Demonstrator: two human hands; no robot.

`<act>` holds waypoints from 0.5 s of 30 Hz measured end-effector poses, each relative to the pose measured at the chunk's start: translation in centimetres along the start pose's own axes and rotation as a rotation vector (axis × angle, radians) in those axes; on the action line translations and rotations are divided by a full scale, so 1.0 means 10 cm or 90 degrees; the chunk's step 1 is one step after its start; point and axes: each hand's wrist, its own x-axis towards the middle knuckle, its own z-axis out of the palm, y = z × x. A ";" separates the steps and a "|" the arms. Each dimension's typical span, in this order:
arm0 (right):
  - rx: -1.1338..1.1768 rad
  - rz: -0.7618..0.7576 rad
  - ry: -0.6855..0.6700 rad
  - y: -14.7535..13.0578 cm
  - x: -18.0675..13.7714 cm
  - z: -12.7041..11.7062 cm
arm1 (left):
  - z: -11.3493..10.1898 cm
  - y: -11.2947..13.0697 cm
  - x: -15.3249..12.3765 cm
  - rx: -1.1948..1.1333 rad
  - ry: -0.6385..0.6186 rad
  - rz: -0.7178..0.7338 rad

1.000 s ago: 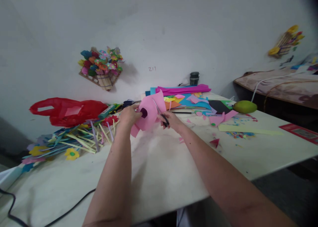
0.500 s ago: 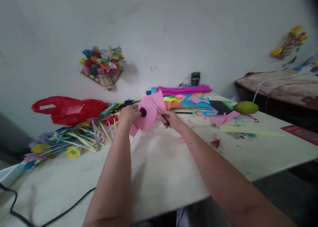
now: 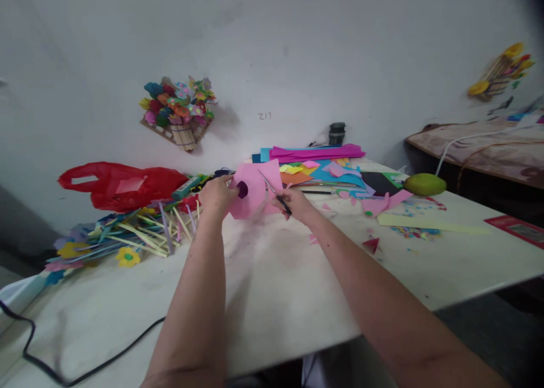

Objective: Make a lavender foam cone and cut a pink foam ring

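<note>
A pink craft sheet (image 3: 255, 192) hangs over the table, pinched at its left side by my left hand (image 3: 217, 196). Beside the thumb of that hand a dark purple round piece (image 3: 242, 190) lies against the sheet; whether the same fingers grip it I cannot tell. My right hand (image 3: 295, 204) is closed around the black handles of a pair of scissors (image 3: 275, 192). Their blades point up and left across the right part of the pink sheet, where a cut edge shows.
Paper flower stems (image 3: 148, 235) and a red plastic bag (image 3: 127, 184) lie at left. Coloured sheets (image 3: 314, 153) are piled at the back, near a dark jar (image 3: 337, 133). A green mango-like fruit (image 3: 424, 184) and pink scraps (image 3: 385, 203) sit right. A black cable (image 3: 114, 351) crosses the front left.
The pink sheet has flattened out from a curled shape and turned slightly, its lower left corner no longer hanging as low. Both hands keep their hold, and the view has shifted a little.
</note>
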 end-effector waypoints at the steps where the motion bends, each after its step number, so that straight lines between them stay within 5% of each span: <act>1: 0.003 0.003 0.002 -0.01 0.00 0.01 | 0.00 0.00 0.00 0.000 0.007 0.000; 15: -0.026 0.004 -0.042 -0.09 -0.11 0.01 | 0.01 -0.01 -0.01 0.032 0.036 0.073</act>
